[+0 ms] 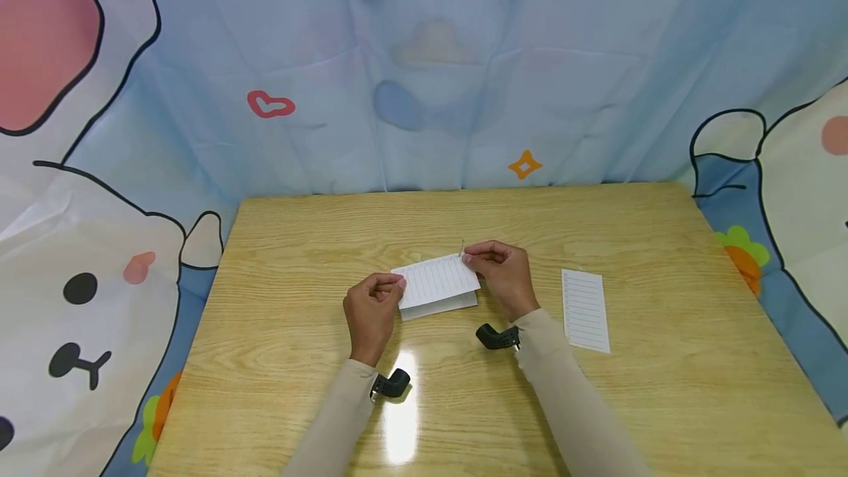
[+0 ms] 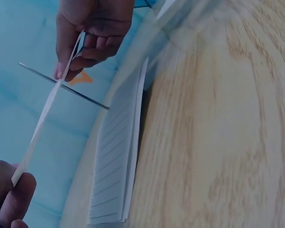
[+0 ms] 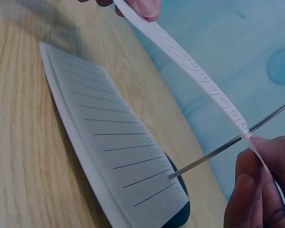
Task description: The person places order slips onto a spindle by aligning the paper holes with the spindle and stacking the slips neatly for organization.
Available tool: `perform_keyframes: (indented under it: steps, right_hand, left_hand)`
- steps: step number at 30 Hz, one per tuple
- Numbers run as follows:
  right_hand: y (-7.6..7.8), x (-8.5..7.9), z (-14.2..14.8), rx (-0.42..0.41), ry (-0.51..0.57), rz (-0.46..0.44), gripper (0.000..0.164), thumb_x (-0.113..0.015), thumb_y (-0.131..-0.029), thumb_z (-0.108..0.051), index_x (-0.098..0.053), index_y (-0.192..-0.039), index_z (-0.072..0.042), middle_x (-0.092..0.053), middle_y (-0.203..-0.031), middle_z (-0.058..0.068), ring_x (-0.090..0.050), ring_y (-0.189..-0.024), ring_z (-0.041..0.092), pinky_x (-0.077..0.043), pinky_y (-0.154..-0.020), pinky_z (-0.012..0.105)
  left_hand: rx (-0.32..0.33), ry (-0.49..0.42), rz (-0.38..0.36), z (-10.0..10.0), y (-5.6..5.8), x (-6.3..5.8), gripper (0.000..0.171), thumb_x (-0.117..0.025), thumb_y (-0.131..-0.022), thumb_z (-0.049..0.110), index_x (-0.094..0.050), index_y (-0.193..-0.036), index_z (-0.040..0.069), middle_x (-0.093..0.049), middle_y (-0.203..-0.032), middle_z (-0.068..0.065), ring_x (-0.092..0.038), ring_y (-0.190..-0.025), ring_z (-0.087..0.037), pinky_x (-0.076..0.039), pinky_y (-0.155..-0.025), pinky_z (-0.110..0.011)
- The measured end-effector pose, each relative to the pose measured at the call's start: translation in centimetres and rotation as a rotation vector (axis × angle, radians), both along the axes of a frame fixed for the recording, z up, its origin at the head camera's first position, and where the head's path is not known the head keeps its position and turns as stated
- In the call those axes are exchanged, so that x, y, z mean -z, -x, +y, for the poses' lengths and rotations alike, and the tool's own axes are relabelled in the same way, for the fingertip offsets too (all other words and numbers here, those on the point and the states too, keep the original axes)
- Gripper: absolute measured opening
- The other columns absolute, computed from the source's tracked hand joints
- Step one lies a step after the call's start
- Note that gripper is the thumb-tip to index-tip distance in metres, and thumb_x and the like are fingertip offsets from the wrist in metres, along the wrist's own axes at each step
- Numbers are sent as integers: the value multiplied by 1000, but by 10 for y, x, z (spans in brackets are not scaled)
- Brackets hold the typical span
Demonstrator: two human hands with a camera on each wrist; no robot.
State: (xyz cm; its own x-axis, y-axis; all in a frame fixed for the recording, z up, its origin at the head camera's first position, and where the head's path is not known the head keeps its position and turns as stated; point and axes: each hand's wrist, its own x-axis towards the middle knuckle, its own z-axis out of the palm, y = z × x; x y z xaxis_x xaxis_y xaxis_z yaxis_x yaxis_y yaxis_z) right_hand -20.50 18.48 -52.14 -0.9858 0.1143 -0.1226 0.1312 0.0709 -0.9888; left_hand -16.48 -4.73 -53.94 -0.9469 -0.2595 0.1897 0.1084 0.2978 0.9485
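Observation:
Both hands hold one lined paper slip (image 1: 437,276) nearly level above the table. My left hand (image 1: 372,315) pinches its left end between thumb and fingers, and my right hand (image 1: 506,278) pinches the far right corner. Close to the right fingertips, a thin metal spike (image 3: 209,156) passes through the slip, its tip standing out above. Below lies a stack of lined slips (image 3: 118,142), also pierced by the spike near one corner. A dark rounded base (image 3: 183,218) shows from under the stack in the right wrist view.
Another lined slip (image 1: 586,311) lies flat on the wooden table (image 1: 298,241), right of the right hand. Black wrist cameras sit on both wrists. A light-blue cartoon curtain (image 1: 450,109) hangs behind the table's back edge and along the sides.

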Motion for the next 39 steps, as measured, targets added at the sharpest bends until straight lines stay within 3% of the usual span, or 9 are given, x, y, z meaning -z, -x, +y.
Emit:
perform_keyframes:
  steps: [8, 17, 21, 24, 29, 39]
  right_hand:
    - [3, 11, -3, 28, -113, -4, 17, -80, -95, -9, -80, -109, -1, -77, -101, 12, -69, -85, 13, -58, -74, 21]
    - [2, 19, -8, 43, -211, -42, 14, -82, -93, -9, -80, -104, -1, -76, -98, 11, -68, -86, 18, -59, -74, 25]
    - [3, 25, -9, 55, -252, -44, 2, -82, -93, -9, -81, -95, -9, -77, -98, 10, -68, -85, 19, -57, -71, 22]
    - [3, 26, -10, 66, -281, -48, 7, -82, -93, -8, -81, -90, -14, -77, -95, 10, -68, -84, 19, -55, -71, 23]
    - [2, 24, -13, 69, -329, -57, 2, -82, -92, -8, -81, -93, -10, -76, -92, 10, -69, -82, 20, -55, -72, 26]
    - [3, 25, -17, 94, -431, -50, 9, -81, -90, -8, -80, -87, -16, -75, -87, 7, -68, -80, 20, -52, -72, 30]
  left_hand:
    - [-7, 66, -52, -2, 2, 10, 10, -85, -89, 20, -84, -92, 10, -79, -78, -2, -60, -62, -7, -47, -59, -21]
    - [-37, 190, -120, -2, 4, 19, 5, -86, -88, 22, -84, -89, 17, -79, -77, 2, -67, -64, -8, -47, -61, -29]
    - [-52, 232, -153, -2, 6, 22, 4, -86, -87, 22, -83, -86, 20, -78, -74, 5, -67, -66, -11, -44, -60, -30]
    - [-53, 255, -168, -2, 7, 24, 4, -87, -87, 21, -83, -85, 20, -78, -72, 6, -69, -70, -13, -44, -61, -31]
    - [-55, 298, -178, 0, 7, 23, 4, -86, -87, 19, -83, -84, 19, -77, -71, 7, -69, -71, -15, -44, -58, -30]
    - [-72, 361, -187, 2, 9, 26, 6, -86, -86, 19, -83, -82, 23, -75, -69, 8, -65, -69, -14, -42, -57, -30]
